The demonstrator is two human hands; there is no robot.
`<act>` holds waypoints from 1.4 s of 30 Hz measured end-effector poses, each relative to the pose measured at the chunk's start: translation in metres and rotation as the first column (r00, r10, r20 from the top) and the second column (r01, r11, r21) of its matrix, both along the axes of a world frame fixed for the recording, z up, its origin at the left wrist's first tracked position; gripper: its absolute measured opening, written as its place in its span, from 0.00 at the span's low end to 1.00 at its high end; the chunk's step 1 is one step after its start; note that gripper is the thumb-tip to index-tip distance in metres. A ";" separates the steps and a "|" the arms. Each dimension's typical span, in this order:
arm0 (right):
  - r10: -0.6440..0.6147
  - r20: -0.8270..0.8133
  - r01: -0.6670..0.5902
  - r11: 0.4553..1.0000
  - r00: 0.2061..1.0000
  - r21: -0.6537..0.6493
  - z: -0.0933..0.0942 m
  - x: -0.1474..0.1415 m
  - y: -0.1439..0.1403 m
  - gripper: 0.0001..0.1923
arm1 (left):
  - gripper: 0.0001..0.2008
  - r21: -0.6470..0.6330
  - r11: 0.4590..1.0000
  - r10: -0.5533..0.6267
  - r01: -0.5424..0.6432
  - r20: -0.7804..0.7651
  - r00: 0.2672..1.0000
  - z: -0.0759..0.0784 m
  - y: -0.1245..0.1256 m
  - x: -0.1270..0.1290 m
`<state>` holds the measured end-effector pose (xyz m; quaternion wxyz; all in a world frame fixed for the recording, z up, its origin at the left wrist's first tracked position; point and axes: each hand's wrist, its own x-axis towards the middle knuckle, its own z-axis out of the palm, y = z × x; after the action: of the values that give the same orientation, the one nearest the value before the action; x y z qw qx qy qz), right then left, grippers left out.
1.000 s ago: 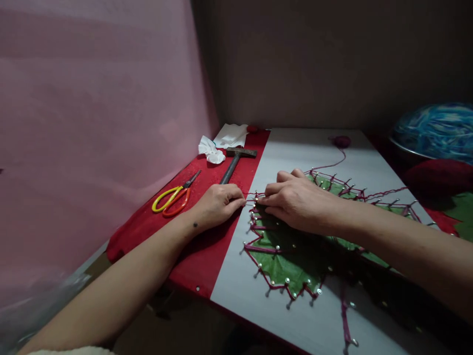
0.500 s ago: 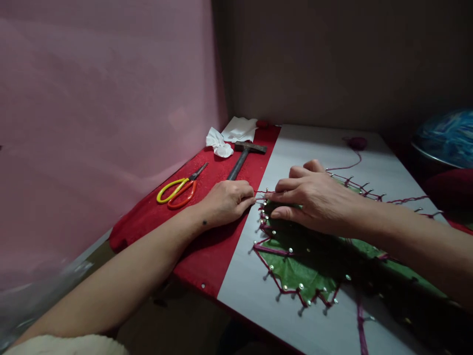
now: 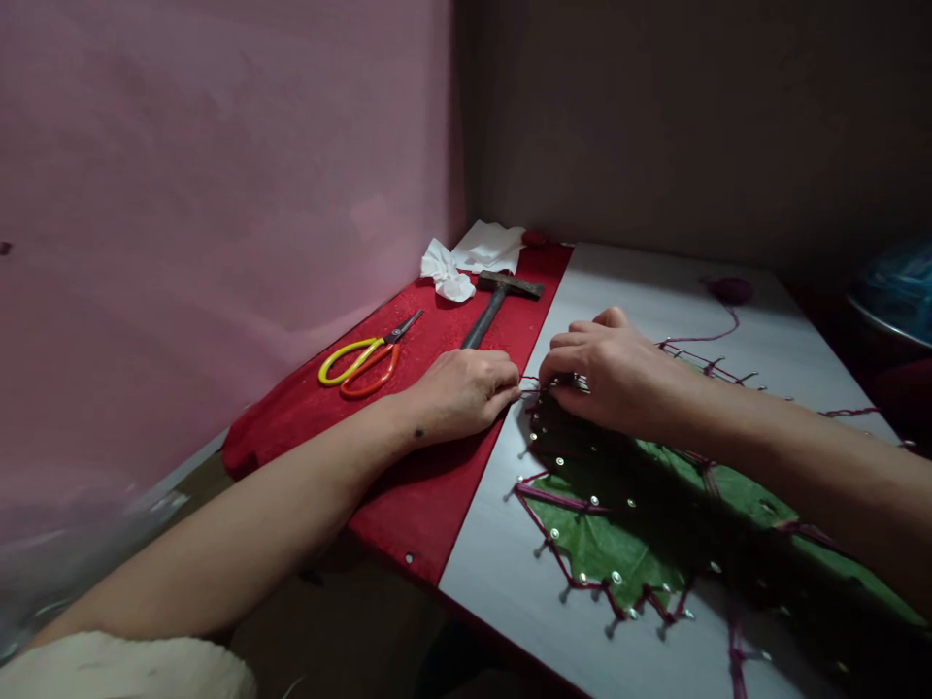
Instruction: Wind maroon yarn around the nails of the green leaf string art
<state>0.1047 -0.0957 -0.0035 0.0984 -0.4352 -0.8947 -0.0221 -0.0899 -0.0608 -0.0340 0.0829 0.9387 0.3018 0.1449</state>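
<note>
A green leaf lies on a white board, ringed by several nails with dark red yarn wound along its outline. My left hand is closed at the board's left edge, pinching strands of the yarn that run toward the nails. Over the leaf's far left edge is my right hand, its fingers curled down and pinched at a nail where those strands meet. The fingertips partly hide the nail and yarn there. Part of the leaf lies in the shadow of my right arm.
Scissors with yellow and orange handles and a hammer lie on the red surface. Crumpled tissue sits behind them. A small yarn ball rests at the board's back. A bowl stands far right.
My right hand's fingers have drawn in from stretched out to a curled pinch near the nail. My left hand keeps its hold on the yarn. The view has shifted slightly.
</note>
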 end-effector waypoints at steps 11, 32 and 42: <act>0.014 0.234 0.001 0.998 0.972 -0.065 0.005 -0.021 0.005 0.06 | 0.09 0.106 0.994 0.012 -0.006 -0.053 0.999 -0.003 -0.002 0.000; -0.249 -0.016 0.243 0.956 0.968 -0.163 0.007 -0.008 0.000 0.11 | 0.10 0.197 0.975 -0.105 0.101 0.013 0.994 0.002 -0.010 -0.009; -0.285 -0.074 0.264 0.940 0.956 -0.217 0.008 0.001 -0.005 0.08 | 0.12 0.098 0.975 -0.200 0.201 -0.014 0.980 0.006 -0.010 -0.010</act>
<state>0.1055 -0.1005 0.0041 0.0959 -0.5641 -0.8163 0.0793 -0.1003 -0.0704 -0.0283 0.0500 0.9675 0.1981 0.1488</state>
